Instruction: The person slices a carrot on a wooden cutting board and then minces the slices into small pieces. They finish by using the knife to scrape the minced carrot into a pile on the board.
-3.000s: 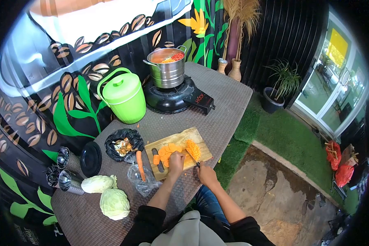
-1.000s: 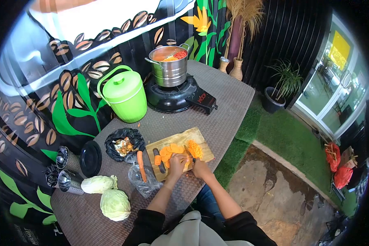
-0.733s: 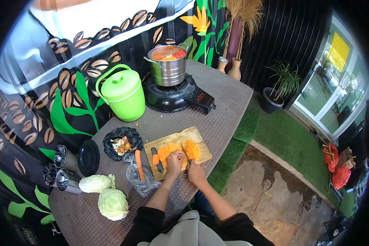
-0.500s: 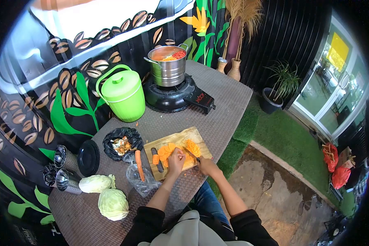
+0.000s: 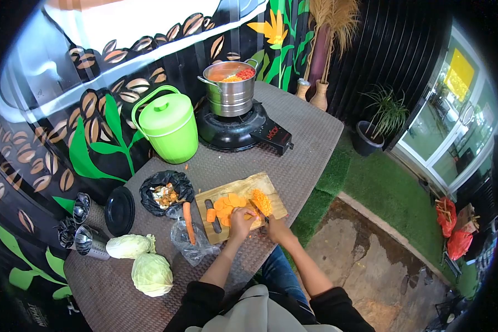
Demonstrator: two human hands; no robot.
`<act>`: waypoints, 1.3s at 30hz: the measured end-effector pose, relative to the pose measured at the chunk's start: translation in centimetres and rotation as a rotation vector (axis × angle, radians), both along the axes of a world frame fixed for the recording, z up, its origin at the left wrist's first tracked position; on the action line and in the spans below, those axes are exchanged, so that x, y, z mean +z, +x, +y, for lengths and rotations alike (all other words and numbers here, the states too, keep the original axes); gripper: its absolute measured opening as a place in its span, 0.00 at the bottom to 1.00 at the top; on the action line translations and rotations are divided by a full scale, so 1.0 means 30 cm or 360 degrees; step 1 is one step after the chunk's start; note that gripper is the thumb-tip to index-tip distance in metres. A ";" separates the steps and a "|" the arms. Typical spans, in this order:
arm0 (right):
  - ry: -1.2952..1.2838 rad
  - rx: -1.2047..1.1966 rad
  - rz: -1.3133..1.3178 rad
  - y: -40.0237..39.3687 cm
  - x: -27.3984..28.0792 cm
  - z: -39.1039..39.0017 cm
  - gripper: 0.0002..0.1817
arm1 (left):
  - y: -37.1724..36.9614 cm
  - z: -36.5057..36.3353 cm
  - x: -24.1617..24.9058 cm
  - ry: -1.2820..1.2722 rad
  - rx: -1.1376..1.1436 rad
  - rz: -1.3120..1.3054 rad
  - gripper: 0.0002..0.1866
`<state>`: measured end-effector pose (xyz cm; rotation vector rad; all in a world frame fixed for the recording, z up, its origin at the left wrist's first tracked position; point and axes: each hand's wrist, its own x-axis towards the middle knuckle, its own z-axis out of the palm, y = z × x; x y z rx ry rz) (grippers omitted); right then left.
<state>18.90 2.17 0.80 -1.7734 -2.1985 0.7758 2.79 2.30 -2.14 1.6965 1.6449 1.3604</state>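
Note:
My right hand (image 5: 281, 230) is closed around the handle of a knife (image 5: 258, 209), whose blade lies over the cutting board (image 5: 248, 183). Just left of the blade, my left hand (image 5: 240, 223) pinches some thin orange carrot pieces (image 5: 251, 216) against the wood. Round carrot slices (image 5: 225, 205) overlap beyond my left fingers. Finely diced carrot (image 5: 262, 201) is heaped on the far side of the knife. A short carrot chunk (image 5: 211, 214) rests at the board's left end, beside a dark elongated strip (image 5: 216, 224).
Left of the board lie a whole carrot (image 5: 188, 223) on a clear plastic bag (image 5: 183, 242), a black bag of peelings (image 5: 148, 195) and cabbages (image 5: 152, 275). Farther back stand a green lidded bucket (image 5: 174, 136) and a steel pot (image 5: 231, 99) on a portable stove (image 5: 221, 134).
My left hand has shifted slightly nearer to me and toward the knife, and carrot pieces now show at its fingertips. My right hand has dipped a little with the knife.

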 end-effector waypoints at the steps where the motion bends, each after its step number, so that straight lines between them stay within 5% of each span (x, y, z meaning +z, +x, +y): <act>1: -0.0129 -0.0094 -0.0064 -0.025 0.074 -0.057 0.18 | 0.001 0.001 0.001 0.0025 0.0002 0.0013 0.10; 6: 0.0003 -0.0293 -0.0049 -0.096 0.009 -0.082 0.15 | -0.006 0.005 0.009 -0.0153 0.0049 -0.0146 0.08; 12: -0.0085 -0.0018 0.0033 -0.057 0.072 -0.041 0.16 | -0.014 -0.007 0.005 -0.0151 0.0065 -0.0066 0.06; 16: 0.0061 -0.0297 -0.0021 -0.103 0.032 -0.109 0.15 | -0.017 -0.006 0.033 -0.0328 0.0068 -0.0127 0.04; 23: -0.0232 -0.0122 0.0317 -0.045 0.029 0.049 0.19 | -0.052 0.008 0.038 -0.0069 -0.0009 -0.0361 0.07; 25: -0.0118 -0.0116 0.0368 -0.041 0.002 0.029 0.19 | -0.089 0.008 0.070 0.0218 0.0072 0.0342 0.08; 28: 0.0004 -0.0132 0.0436 -0.055 -0.034 -0.035 0.19 | -0.123 0.017 0.101 -0.0024 0.0076 0.0657 0.13; 34: -0.0220 -0.0242 0.0608 -0.116 0.003 -0.143 0.21 | -0.165 0.079 0.095 -0.0057 -0.0232 0.1015 0.23; 39: -0.0117 -0.0328 0.0470 -0.131 -0.025 -0.097 0.20 | -0.169 0.080 0.131 -0.0241 -0.0206 0.1016 0.20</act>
